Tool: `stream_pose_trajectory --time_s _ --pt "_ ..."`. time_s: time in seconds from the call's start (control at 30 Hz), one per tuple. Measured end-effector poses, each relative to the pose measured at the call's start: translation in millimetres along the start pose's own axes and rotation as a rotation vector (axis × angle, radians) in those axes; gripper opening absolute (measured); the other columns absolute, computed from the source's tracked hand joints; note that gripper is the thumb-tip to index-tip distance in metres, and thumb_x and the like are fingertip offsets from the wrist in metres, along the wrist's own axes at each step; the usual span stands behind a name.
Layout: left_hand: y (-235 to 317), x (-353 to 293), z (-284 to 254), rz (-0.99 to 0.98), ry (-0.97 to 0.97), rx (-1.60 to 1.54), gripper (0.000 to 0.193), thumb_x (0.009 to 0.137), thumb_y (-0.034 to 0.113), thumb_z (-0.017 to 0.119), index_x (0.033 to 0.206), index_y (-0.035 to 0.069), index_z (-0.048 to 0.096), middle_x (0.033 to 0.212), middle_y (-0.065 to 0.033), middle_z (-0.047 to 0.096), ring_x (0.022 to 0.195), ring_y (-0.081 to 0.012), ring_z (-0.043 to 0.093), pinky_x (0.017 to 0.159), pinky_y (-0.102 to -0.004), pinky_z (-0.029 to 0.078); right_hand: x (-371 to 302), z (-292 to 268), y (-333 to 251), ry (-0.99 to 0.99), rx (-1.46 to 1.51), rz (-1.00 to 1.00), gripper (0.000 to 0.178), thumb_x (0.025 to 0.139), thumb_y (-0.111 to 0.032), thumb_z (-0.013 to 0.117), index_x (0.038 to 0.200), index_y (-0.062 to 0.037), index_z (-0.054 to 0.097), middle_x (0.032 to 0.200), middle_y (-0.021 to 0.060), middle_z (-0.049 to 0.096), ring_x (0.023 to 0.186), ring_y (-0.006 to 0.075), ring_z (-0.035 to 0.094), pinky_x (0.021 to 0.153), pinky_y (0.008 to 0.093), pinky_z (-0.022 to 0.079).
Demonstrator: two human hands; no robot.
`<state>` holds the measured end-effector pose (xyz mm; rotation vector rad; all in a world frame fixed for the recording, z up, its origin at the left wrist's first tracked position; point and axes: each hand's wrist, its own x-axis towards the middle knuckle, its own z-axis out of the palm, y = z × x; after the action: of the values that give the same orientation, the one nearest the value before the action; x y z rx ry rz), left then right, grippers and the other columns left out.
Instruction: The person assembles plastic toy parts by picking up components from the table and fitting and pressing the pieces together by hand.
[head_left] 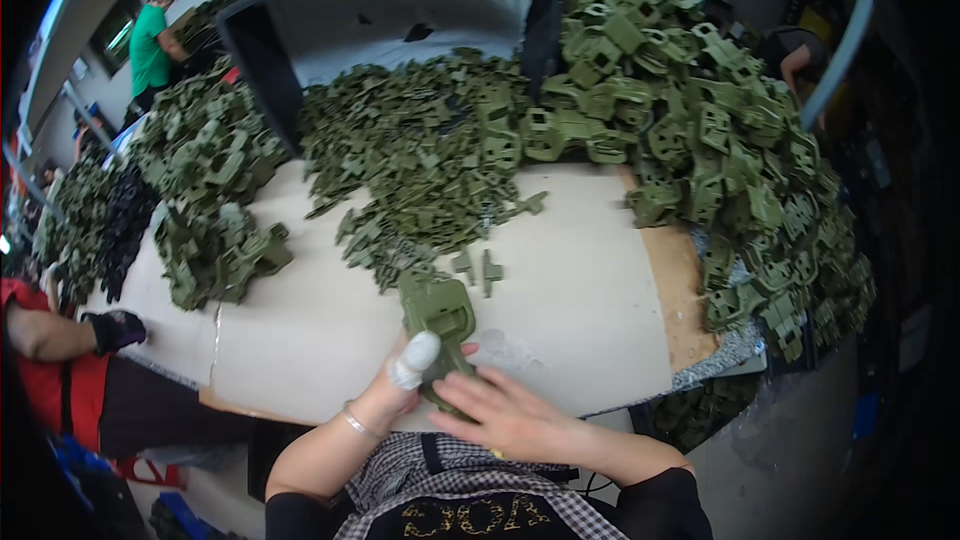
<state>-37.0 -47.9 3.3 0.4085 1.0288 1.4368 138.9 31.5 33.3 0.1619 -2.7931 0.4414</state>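
Note:
A moulded olive-green plastic part (436,304) with a rectangular opening is held up over the near edge of the table. My left hand (392,386) grips its lower left side, the thumb wrapped in a white cover lying across it. My right hand (500,408) is closed around its lower right end, and the hands hide that end. Just beyond the part, two small green pieces lie on the tabletop, one of them a narrow clip-like piece (490,272). Farther off spreads a heap of small flat green pieces (410,160).
A black bin (252,65) lies tipped behind the small pieces. Large green parts (720,140) are piled high on the right; more green parts (220,250) lie left. A co-worker's gloved hand (118,330) rests at the table's left edge. A person in green (152,50) stands far left.

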Motion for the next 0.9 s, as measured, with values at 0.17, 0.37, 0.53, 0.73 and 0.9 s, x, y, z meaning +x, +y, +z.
stream_pose_trajectory --time_s 0.17,0.37,0.53,0.73,0.9 --pt "-3.4 -20.9 -15.4 0.014 -0.015 -0.076 0.087 0.071 0.058 0.061 0.132 0.003 0.032 0.130 -0.0140 0.043 0.115 -0.0279 0.047 0.097 -0.0421 0.040 2.9 -11.6 4.4 0.287 0.506 0.150 0.060 0.075 -0.017 0.065 0.127 -0.0037 0.038 0.135 0.0183 0.033 0.123 0.0276 0.035 0.100 0.0429 0.030" --pt "-20.6 -40.1 9.8 0.292 -0.154 0.294 0.071 0.081 0.018 0.063 0.136 0.004 0.020 0.132 -0.0110 0.035 0.122 -0.0182 0.037 0.102 -0.0321 0.029 21.5 7.3 -4.4 0.470 1.112 0.561 0.066 0.072 -0.012 0.069 0.127 0.0004 0.036 0.126 0.0150 0.044 0.109 0.0217 0.049 0.091 0.0315 0.039" --pt "-36.3 -50.4 12.5 0.472 0.049 0.327 0.066 0.079 0.013 0.065 0.133 0.003 0.028 0.129 -0.0092 0.039 0.115 -0.0161 0.044 0.094 -0.0298 0.038 39.0 13.5 -13.2 0.600 0.795 0.596 0.060 0.072 -0.016 0.070 0.121 0.0022 0.041 0.104 0.0137 0.057 0.090 0.0223 0.059 0.080 0.0318 0.046" --pt "-39.1 -59.5 16.3 0.589 0.102 0.344 0.060 0.081 0.011 0.064 0.131 0.002 0.034 0.125 -0.0090 0.045 0.107 -0.0128 0.049 0.086 -0.0255 0.043 41.4 -16.7 -13.0 0.441 0.548 0.481 0.052 0.071 -0.016 0.070 0.116 -0.0012 0.049 0.094 0.0133 0.056 0.084 0.0260 0.059 0.073 0.0320 0.048" --pt "-34.4 -65.2 19.5 0.585 0.077 0.299 0.061 0.081 0.010 0.064 0.132 0.002 0.032 0.125 -0.0094 0.046 0.106 -0.0125 0.050 0.087 -0.0257 0.043 42.2 -29.3 -11.0 0.342 0.516 0.453 0.052 0.071 -0.015 0.070 0.117 -0.0024 0.048 0.093 0.0122 0.055 0.082 0.0272 0.059 0.070 0.0327 0.048"
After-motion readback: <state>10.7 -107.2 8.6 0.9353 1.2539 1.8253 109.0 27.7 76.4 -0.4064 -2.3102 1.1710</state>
